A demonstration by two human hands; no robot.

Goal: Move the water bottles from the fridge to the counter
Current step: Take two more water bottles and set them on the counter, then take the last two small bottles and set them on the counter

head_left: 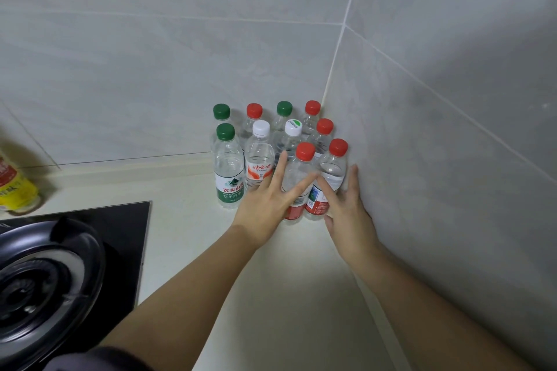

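Fingers [301, 187] of the left hand [265, 205] are straight and spread wide, lying against the front of the left red-capped bottle [297, 178] in the front row; they grip nothing. The right hand [346, 214] is spread too. Its thumb lies across the front of the right red-capped bottle [333, 170], and its other fingers stand straight between that bottle and the tiled side wall [437, 159]. Neither hand curls round a bottle.

The water bottles [259, 159] stand upright in a tight cluster of ten in the corner of the pale desk [187, 235], close against the back wall [150, 69] and the side wall. Five have red caps, three green and two white. A green-capped bottle [229, 172] with a green and white label stands at the cluster's front left, just beside a white-capped one with an orange label.

A black hob [132, 226] is set into the desk at the left, well apart from the bottles, with a glass pan lid [45, 274] on it. At the far left edge, a yellow-labelled bottle [15, 187] stands near the back wall.
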